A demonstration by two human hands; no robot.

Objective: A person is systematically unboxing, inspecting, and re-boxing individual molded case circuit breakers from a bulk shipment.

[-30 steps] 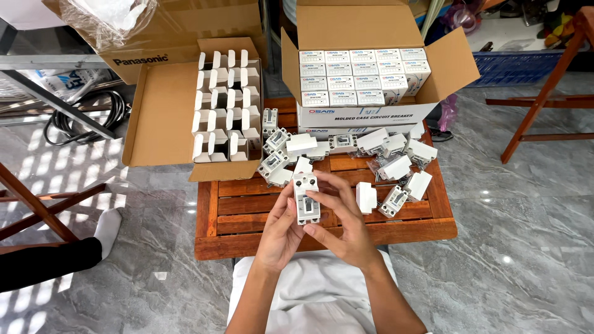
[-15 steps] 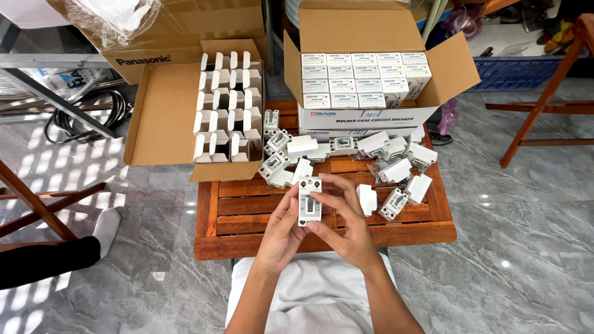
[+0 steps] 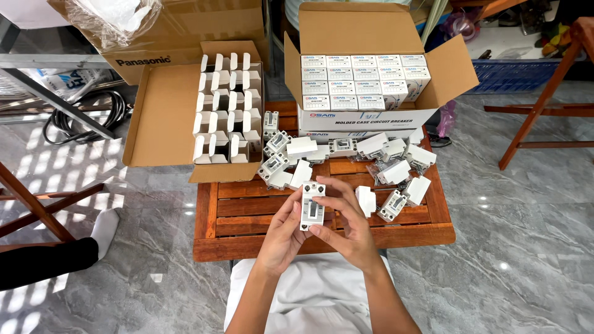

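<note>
We hold a small white plastic breaker (image 3: 312,206) upright between both hands over the slatted wooden table (image 3: 247,210); the left hand (image 3: 283,232) and the right hand (image 3: 346,226) each keep a closed grip on its sides. Behind stands an open brown cardboard box (image 3: 445,74) with rows of white-blue packets, and at the left a flat carton (image 3: 161,117) of open white boxes.

1. Illumination: bright, even daylight; no dim zones.
2. Source: sunlight enters from the left and falls in lattice patches on the marble floor (image 3: 37,167).
3. Glare: small specular spots on the floor at right; sheen on the plastic wrap (image 3: 114,15).
4. Shadows: soft, short.
5. Sharpness: centre crisp; no motion blur.
6. Distortion: wide-angle bending towards the edges.
</note>
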